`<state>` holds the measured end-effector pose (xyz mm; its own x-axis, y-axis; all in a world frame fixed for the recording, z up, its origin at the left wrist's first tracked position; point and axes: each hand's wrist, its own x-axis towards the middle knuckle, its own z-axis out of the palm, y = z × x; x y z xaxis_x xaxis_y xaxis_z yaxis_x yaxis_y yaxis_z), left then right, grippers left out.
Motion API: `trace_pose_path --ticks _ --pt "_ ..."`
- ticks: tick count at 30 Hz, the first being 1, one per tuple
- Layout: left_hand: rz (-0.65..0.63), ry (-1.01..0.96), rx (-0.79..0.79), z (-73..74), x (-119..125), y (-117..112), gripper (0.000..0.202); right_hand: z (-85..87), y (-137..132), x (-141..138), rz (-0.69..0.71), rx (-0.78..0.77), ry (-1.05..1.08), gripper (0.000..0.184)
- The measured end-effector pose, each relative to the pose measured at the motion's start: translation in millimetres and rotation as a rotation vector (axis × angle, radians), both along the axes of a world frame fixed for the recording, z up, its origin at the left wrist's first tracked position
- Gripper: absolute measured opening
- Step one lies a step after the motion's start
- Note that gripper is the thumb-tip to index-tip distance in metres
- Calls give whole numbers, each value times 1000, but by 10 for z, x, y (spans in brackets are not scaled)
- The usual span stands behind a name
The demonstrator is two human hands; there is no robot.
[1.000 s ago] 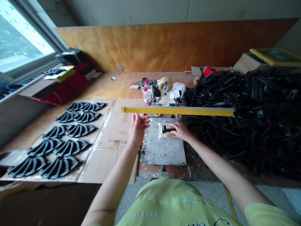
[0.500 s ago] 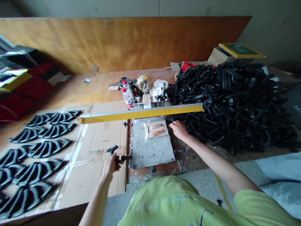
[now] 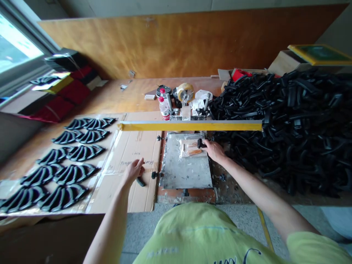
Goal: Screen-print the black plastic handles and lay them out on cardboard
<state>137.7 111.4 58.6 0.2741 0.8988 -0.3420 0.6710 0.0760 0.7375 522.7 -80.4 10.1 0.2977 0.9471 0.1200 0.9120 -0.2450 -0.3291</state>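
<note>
My left hand (image 3: 134,170) is over the cardboard sheet (image 3: 132,190), its fingers curled. A curved black plastic handle (image 3: 140,182) sticks out below them; its other end is hidden. My right hand (image 3: 215,150) is closed around a small black plastic part (image 3: 200,143), above the upper right of the grey metal plate (image 3: 189,174). Beneath that part, a clear plastic bag (image 3: 189,148) with orange-brown strips in it lies on the plate. A yellow-edged bar (image 3: 192,125) spans above the plate's far edge.
A large heap of black plastic parts (image 3: 275,121) fills the right side. Rows of curved black handles (image 3: 67,172) lie on cardboard at left. Bottles (image 3: 164,106) and a tape roll (image 3: 185,93) stand behind the bar. Black knobs (image 3: 154,175) jut from the plate's left side.
The view has turned left, so everything sits further right. My right hand has come from the heap's edge to over the plate with a black part. My left hand has turned over the cardboard.
</note>
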Motion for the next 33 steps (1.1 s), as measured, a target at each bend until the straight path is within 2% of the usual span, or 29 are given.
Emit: trace_pose_path --ticks 4,7,10,13,16,18,20,21,23,25,27,28,30,33 --pt "-25 -452 137 648 727 -53 55 90 377 -434 225 90 51 21" --pt "16 -750 224 1065 1080 -152 45 111 436 -555 209 123 5 18" --pt "0 -899 246 1314 1262 -239 43 112 413 -604 176 102 -61 25" --pt "-21 -916 256 1381 1327 -314 45 106 383 -611 226 101 -184 30" --pt "-16 -888 236 1320 1247 -414 46 140 305 -452 228 144 -531 29" --pt "-9 -852 185 1226 1096 -506 50 217 215 -208 128 158 -792 26" --pt "-14 -778 84 1073 898 -613 54 349 145 93 17 158 -921 33" --pt "-24 -726 6 969 798 -666 56 431 141 230 -28 169 -915 32" --pt "-42 -623 -158 709 633 -761 60 608 233 403 -108 261 -756 27" --pt "-31 -563 -260 410 543 -830 71 768 465 388 -120 385 -471 38" --pt "0 -546 -265 130 522 -869 85 874 777 212 -26 416 -224 55" --pt "10 -533 -245 15 527 -878 89 899 928 91 37 370 -169 57" --pt "15 -494 -201 -150 545 -883 87 892 1147 -151 119 207 -130 42" --pt "1 -453 -184 -258 546 -871 81 788 1156 -393 164 28 -121 15"
